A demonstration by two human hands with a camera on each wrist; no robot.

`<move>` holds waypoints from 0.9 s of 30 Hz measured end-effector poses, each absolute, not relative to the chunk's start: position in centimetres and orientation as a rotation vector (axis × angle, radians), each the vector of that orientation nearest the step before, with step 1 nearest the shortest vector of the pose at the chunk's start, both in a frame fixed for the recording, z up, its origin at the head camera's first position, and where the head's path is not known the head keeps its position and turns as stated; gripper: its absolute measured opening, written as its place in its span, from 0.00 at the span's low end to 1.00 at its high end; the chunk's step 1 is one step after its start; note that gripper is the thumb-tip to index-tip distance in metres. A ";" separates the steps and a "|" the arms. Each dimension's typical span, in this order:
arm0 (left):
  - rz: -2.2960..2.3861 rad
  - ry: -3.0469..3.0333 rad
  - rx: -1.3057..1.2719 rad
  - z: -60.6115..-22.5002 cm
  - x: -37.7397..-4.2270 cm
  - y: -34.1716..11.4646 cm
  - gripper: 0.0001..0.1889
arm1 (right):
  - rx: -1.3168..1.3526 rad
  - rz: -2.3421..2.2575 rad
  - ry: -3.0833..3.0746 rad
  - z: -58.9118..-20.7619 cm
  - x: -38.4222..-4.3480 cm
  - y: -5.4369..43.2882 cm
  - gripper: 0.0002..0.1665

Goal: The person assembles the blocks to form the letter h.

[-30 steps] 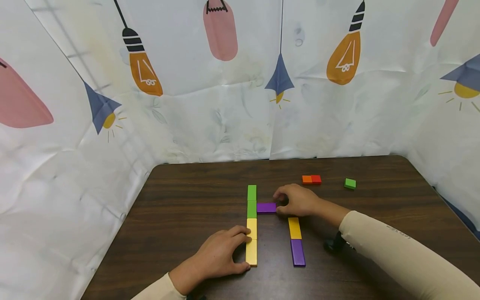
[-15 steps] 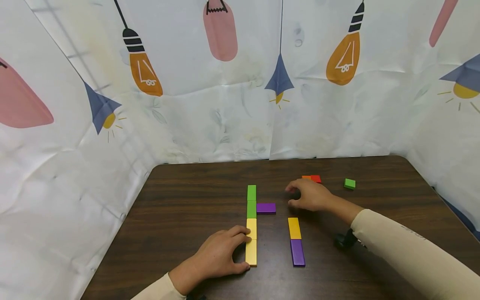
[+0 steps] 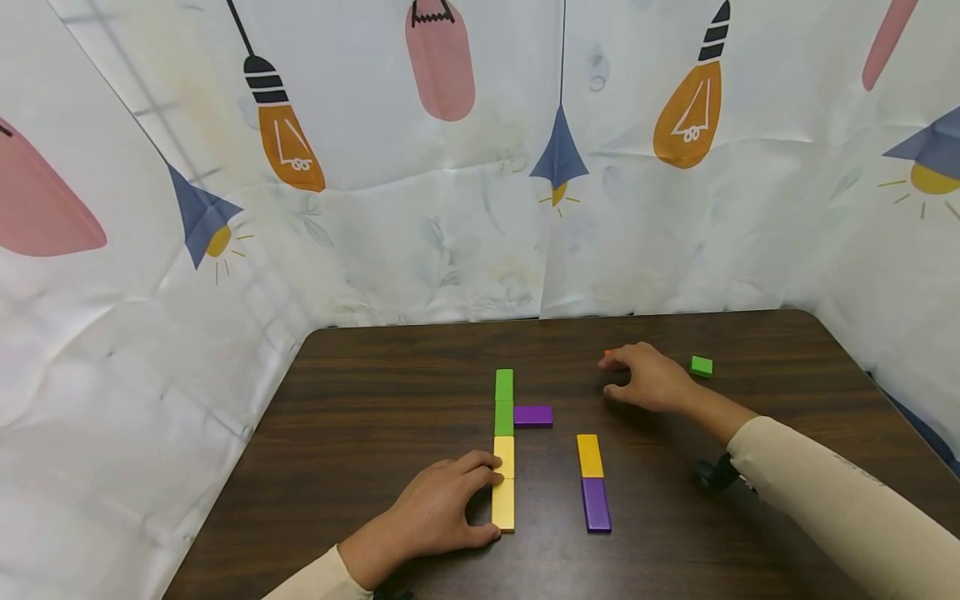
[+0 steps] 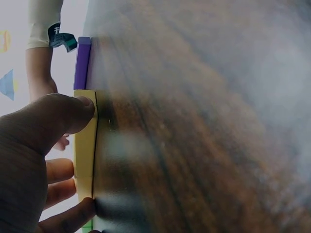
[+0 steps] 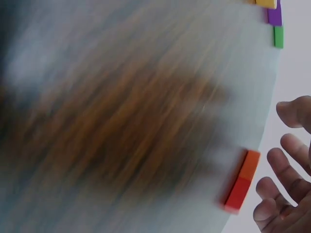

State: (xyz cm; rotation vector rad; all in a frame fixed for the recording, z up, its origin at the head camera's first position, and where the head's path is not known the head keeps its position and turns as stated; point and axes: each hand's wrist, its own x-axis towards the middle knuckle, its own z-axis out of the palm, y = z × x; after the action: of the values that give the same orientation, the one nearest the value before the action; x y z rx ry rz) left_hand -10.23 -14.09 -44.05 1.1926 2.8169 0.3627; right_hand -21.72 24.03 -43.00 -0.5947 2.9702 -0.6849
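Note:
My left hand [image 3: 444,510] rests against the left side of two pale yellow blocks [image 3: 504,508], thumb by the near end and fingertips on the farther one. In the left wrist view the thumb lies on the yellow block [image 4: 85,150]. Two green blocks [image 3: 504,403] continue that row away from me, and a purple block [image 3: 533,417] juts right from the nearer green one. My right hand [image 3: 648,377] hovers with spread, bent fingers and nothing in its grasp. Beside it in the right wrist view lie an orange block [image 5: 249,165] and a red block [image 5: 238,194], mostly hidden from the head view.
An amber block [image 3: 589,455] and a second purple block [image 3: 596,505] form a short line right of the row. A small green block [image 3: 701,367] lies at the back right of the dark wooden table [image 3: 375,392]. Printed white cloth [image 3: 480,250] surrounds the table.
My right hand has moved from the jutting purple block back and to the right, now covering most of the orange and red blocks in the head view. The left hand has stayed put.

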 end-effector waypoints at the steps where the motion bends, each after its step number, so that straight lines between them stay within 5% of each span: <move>1: 0.362 2.816 1.193 -44.1 -10.2 -14.1 0.29 | -0.581 -0.685 2.983 -43.1 -21.8 24.3 0.23; 27: 0.357 2.833 1.220 -44.0 -10.2 -13.9 0.29 | -0.573 -0.632 3.058 -43.6 -24.8 26.2 0.25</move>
State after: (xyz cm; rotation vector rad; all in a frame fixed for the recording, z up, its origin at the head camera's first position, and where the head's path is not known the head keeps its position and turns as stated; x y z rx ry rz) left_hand -10.16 -13.95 -44.04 1.2195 2.8334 0.3569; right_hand -24.79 26.22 -43.59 -0.5733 3.0582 -0.6318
